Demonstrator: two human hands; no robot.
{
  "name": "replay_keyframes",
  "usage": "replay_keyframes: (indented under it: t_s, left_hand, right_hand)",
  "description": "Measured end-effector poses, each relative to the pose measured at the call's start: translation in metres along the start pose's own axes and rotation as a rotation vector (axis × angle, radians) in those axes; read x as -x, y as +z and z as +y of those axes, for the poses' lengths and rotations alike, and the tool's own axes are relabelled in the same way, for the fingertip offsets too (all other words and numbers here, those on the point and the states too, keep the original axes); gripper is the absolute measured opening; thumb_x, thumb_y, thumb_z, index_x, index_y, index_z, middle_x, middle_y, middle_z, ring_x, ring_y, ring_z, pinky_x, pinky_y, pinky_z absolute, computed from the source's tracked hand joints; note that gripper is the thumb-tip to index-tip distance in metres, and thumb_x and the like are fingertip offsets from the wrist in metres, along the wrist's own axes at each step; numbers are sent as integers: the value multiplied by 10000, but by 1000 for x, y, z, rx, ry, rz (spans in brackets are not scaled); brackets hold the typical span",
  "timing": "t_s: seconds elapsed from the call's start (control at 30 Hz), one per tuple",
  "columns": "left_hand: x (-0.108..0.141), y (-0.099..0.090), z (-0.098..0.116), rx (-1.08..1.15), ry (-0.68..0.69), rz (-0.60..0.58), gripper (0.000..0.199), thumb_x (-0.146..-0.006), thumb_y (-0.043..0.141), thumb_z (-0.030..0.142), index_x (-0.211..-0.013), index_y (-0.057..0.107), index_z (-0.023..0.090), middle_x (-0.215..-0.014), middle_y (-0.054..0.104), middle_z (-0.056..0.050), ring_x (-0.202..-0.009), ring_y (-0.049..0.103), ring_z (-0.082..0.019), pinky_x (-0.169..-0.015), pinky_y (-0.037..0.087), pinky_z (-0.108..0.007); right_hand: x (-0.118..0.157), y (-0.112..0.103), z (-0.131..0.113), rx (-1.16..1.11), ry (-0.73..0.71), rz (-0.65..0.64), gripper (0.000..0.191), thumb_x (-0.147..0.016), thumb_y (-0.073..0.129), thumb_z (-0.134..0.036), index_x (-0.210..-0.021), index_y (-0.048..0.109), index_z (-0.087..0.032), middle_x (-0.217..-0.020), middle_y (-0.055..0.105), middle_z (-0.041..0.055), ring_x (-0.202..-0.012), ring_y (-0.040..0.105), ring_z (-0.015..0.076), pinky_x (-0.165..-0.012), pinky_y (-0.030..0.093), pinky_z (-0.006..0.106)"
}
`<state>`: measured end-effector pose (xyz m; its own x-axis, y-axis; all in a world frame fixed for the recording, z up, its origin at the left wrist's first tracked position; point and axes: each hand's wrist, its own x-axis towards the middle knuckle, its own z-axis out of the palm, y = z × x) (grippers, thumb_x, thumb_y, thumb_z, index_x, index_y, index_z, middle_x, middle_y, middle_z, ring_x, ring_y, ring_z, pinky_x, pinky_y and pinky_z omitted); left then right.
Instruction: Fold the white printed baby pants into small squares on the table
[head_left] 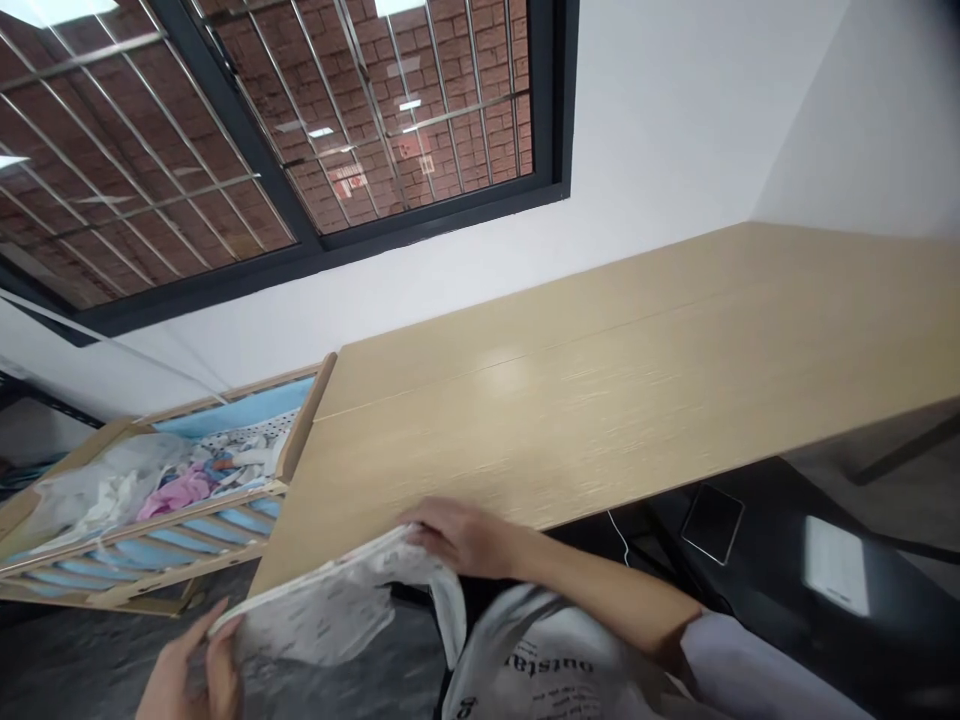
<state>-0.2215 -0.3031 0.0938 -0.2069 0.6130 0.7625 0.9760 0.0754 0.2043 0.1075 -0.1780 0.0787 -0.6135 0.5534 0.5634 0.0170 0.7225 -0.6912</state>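
Two hands hold a white patterned cloth [315,610] along its upper edge, in front of the near edge of the table [525,400]. The left hand [196,665] pinches one end narrowly between thumb and fingers; the right hand [466,537] closes around the other end, its exact finger contact partly hidden. Should the left pinch slip, that end could drop toward the dark floor [322,690]. Uneven pull might crease the thin fabric, and the strip dangling below the right hand could snag on the printed garment [555,660] close by.
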Motion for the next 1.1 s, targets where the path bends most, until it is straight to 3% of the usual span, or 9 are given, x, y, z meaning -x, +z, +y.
replay_keyframes:
  t_s: [0.13, 0.23, 0.33, 0.5, 0.63, 0.8, 0.97, 1.1]
  left_hand:
    - [-41, 15, 47, 31, 161, 114, 208, -943, 625, 341, -1085, 725, 228, -998, 790, -39, -833, 737, -206, -754, 543, -282]
    - [-63, 35, 76, 134, 289, 134, 135, -944, 635, 269, -1025, 738, 241, -927, 799, -7, -808, 745, -175, -794, 553, -260]
    - [-82, 61, 99, 220, 333, 38, 164, -964, 606, 305, -1038, 736, 236, -962, 798, -19, -849, 747, -183, -825, 557, -273]
    - [-113, 109, 129, 380, 243, -179, 293, -981, 522, 432, -1022, 729, 227, -1033, 786, -51, -966, 729, -225, -913, 551, -335]
    - [-134, 151, 149, 503, 117, -399, 344, -967, 489, 474, -1017, 710, 215, -1044, 772, -63, -976, 701, -238, -890, 541, -345]
    - [-148, 217, 157, 606, 49, -611, 329, -938, 483, 449, -1001, 680, 194, -1027, 751, -68, -902, 673, -220, -835, 521, -328]
    - [-154, 284, 157, 610, 45, -680, 285, -902, 494, 386, -915, 699, 188, -956, 749, -71, -867, 667, -220, -813, 514, -326]
    - [-157, 325, 157, 577, -10, -689, 253, -901, 513, 326, -934, 716, 180, -967, 752, -79, -891, 676, -223, -822, 517, -330]
  right_hand:
    - [-6, -67, -12, -19, 104, 146, 320, -1008, 555, -370, -1260, 664, -205, -1167, 714, 98, -970, 659, 190, -858, 533, 340]
    - [-6, -111, -12, -16, 214, 204, 350, -976, 606, -391, -1249, 688, -188, -972, 728, 62, -753, 615, 148, -694, 518, 296]
    - [-5, -147, -4, 4, 308, 207, 374, -962, 619, -396, -1252, 691, -171, -820, 691, 32, -633, 542, 121, -587, 454, 266]
    - [-10, -187, 26, -13, 394, 196, 377, -927, 642, -409, -1204, 693, -158, -890, 697, 57, -682, 576, 133, -596, 441, 268]
    - [-13, -205, 71, -47, 449, 191, 368, -888, 665, -444, -1107, 672, -149, -856, 678, 57, -702, 590, 151, -591, 447, 266]
    - [-19, -211, 146, -31, 548, 152, 286, -852, 690, -392, -1014, 638, -162, -872, 662, 51, -690, 585, 144, -588, 456, 250]
    - [-32, -209, 209, 147, 672, 142, 142, -857, 653, -271, -957, 639, -172, -903, 682, 47, -683, 602, 133, -618, 462, 232]
    - [-46, -211, 244, 224, 728, 143, 73, -862, 620, -196, -929, 637, -170, -841, 684, 35, -671, 599, 132, -628, 454, 223]
